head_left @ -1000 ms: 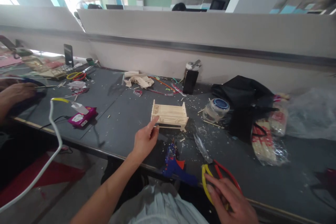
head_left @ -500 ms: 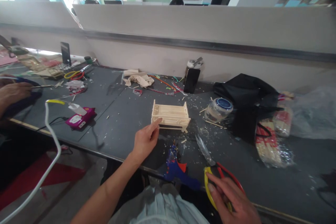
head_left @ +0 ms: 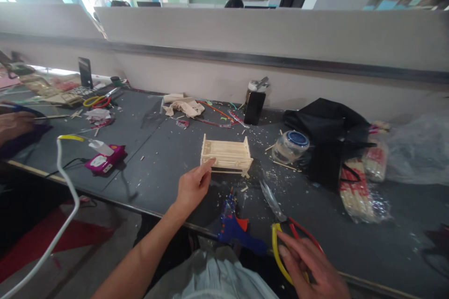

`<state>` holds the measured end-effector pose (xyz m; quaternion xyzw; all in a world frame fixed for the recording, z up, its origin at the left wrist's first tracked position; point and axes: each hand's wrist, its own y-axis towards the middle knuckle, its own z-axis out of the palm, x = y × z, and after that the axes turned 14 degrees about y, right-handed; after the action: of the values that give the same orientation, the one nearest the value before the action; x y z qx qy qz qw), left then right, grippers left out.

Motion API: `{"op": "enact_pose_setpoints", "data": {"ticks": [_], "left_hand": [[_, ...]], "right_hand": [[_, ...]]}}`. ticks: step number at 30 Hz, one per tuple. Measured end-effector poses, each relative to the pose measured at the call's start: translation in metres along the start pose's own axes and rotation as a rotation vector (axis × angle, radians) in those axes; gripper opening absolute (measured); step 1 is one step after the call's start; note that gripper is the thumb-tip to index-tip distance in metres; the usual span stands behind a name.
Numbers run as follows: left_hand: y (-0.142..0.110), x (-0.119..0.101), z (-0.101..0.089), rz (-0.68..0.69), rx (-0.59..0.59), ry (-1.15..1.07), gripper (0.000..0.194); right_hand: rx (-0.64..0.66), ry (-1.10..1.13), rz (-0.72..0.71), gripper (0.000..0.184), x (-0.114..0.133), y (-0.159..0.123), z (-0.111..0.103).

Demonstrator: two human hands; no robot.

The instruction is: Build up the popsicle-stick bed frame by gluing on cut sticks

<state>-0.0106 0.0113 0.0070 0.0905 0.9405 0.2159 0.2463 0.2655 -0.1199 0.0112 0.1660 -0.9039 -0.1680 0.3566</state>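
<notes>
A small bench-like model made of pale wooden sticks (head_left: 227, 153) stands on the dark table in front of me. My left hand (head_left: 193, 184) is closed at its near left corner, index finger along the front rail; the other fingertips are partly hidden. At the table's front edge, my right hand (head_left: 310, 264) has its fingers bent around the yellow handle of a pair of scissors (head_left: 277, 210). The scissors' blades lie apart from the model, pointing away from me. Between my hands rests a blue glue gun (head_left: 232, 226) with an orange-red trigger, its nozzle toward the model.
A clear jar with a blue lid (head_left: 291, 146), a black bag (head_left: 326, 119) and packed wooden sticks (head_left: 356, 191) stand right. A phone (head_left: 254, 107) leans at the back. Left are a purple box (head_left: 105, 160), a white cable (head_left: 68, 182) and another person's hand (head_left: 16, 126). Wood scraps litter the table.
The whole view has shifted very slightly. Both hands, the stick model, the scissors and the glue gun keep their places relative to each other.
</notes>
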Motion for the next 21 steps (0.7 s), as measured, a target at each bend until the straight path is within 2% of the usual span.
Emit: {"op": "enact_pose_setpoints", "data": {"ticks": [6,10,12,14,16,18,21], "left_hand": [[-0.001,-0.001,-0.002,-0.015,-0.06,0.027,0.035],[-0.003,-0.004,-0.008,-0.029,-0.039,-0.01,0.035],[-0.005,-0.009,-0.013,-0.077,-0.021,-0.074,0.034],[-0.01,-0.016,-0.018,-0.187,0.013,-0.189,0.035],[-0.02,-0.027,-0.024,-0.33,0.109,-0.378,0.037],[-0.033,-0.04,-0.03,-0.443,0.282,-0.643,0.046],[-0.052,-0.059,-0.039,-0.48,0.506,-0.956,0.065]], "right_hand": [[-0.014,0.026,0.014,0.024,0.003,0.003,-0.001],[0.008,0.076,0.07,0.024,0.007,0.002,-0.001],[0.023,0.106,0.111,0.024,0.01,0.002,0.0],[0.037,0.139,0.133,0.023,0.015,0.002,0.001],[0.051,0.175,0.13,0.023,0.02,0.004,0.004],[0.065,0.223,0.116,0.023,0.028,0.008,0.007],[0.098,0.298,0.073,0.024,0.041,0.018,0.015]]}}
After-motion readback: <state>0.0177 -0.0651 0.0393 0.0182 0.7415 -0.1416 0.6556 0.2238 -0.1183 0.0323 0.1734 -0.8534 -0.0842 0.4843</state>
